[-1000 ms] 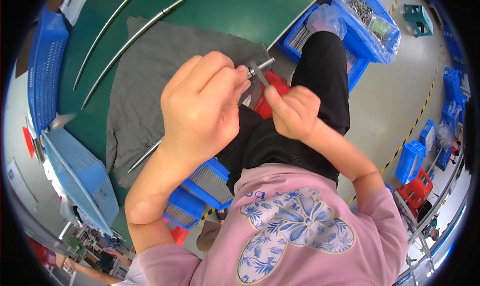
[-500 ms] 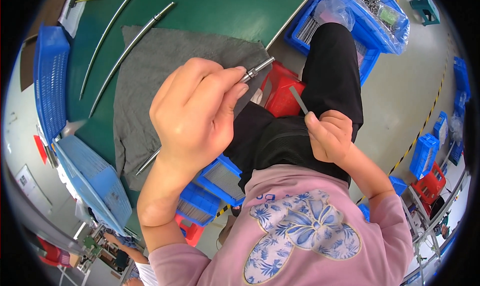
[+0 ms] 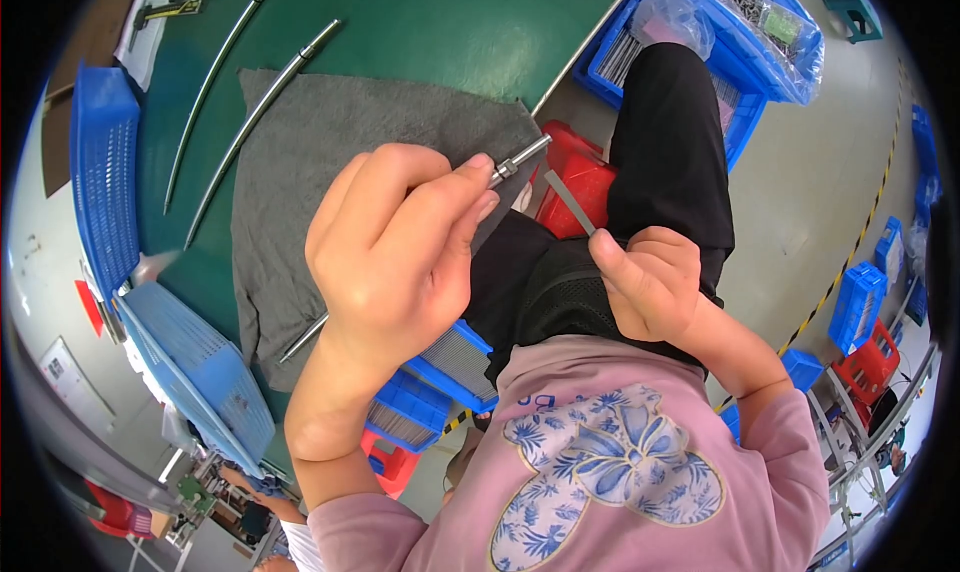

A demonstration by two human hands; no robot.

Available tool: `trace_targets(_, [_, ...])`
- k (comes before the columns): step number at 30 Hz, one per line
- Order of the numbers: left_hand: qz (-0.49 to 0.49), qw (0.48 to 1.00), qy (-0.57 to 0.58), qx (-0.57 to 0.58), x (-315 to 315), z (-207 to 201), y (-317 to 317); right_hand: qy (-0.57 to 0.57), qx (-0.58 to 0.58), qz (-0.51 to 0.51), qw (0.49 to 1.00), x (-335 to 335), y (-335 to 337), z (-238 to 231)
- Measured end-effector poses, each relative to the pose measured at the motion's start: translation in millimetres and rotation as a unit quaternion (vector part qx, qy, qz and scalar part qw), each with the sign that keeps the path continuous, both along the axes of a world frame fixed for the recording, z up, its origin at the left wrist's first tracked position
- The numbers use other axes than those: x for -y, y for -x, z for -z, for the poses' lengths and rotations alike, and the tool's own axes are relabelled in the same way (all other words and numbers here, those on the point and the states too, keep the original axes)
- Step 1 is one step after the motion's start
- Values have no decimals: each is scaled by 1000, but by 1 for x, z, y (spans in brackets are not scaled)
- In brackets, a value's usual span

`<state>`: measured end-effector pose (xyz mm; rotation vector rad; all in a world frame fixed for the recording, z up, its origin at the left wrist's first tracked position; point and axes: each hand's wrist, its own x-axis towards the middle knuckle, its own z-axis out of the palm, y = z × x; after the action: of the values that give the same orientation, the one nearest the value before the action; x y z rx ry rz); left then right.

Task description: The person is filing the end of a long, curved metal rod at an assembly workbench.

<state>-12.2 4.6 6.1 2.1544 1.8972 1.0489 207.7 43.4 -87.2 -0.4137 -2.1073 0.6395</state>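
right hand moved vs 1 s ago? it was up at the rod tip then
Yes. The right hand has pulled down and to the right, away from the rod tip, toward the lap, with the thin grey strip in its fingers.

The rod (image 3: 515, 160) pinched in the left hand (image 3: 395, 247) is smooth, shiny metal, and the thin strip (image 3: 570, 202) in the right hand (image 3: 650, 282) looks like dull grey metal. Under the left hand lies a matt, felt-like grey cloth (image 3: 330, 142) on the smooth green desk (image 3: 450, 32); beyond the right hand, a glossy red plastic bin (image 3: 575, 172).

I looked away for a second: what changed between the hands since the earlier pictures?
The right hand drew back from the rod's tip toward the lap, taking the thin flat strip with it, so the hands are now apart. The left hand kept its grip on the metal rod over the grey cloth.
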Motion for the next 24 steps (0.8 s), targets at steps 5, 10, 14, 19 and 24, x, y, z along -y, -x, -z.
trace_targets(5, [-1,1000,-3,-4,0,0,0,17,3,-9,1000,0,2,-8])
trace_targets(10, [-6,1000,-20,1,0,3,-2,37,66,-67,995,-3,0,-23])
trace_targets(14, [-2,1000,-10,5,-1,-1,-4,24,-6,11,1000,0,17,-24])
trace_targets(19, [-3,1000,-11,11,-1,2,-4,23,83,1,996,-4,13,-38])
trace_targets(24, [9,998,-59,22,-6,11,-7,14,228,-35,973,-17,10,-76])
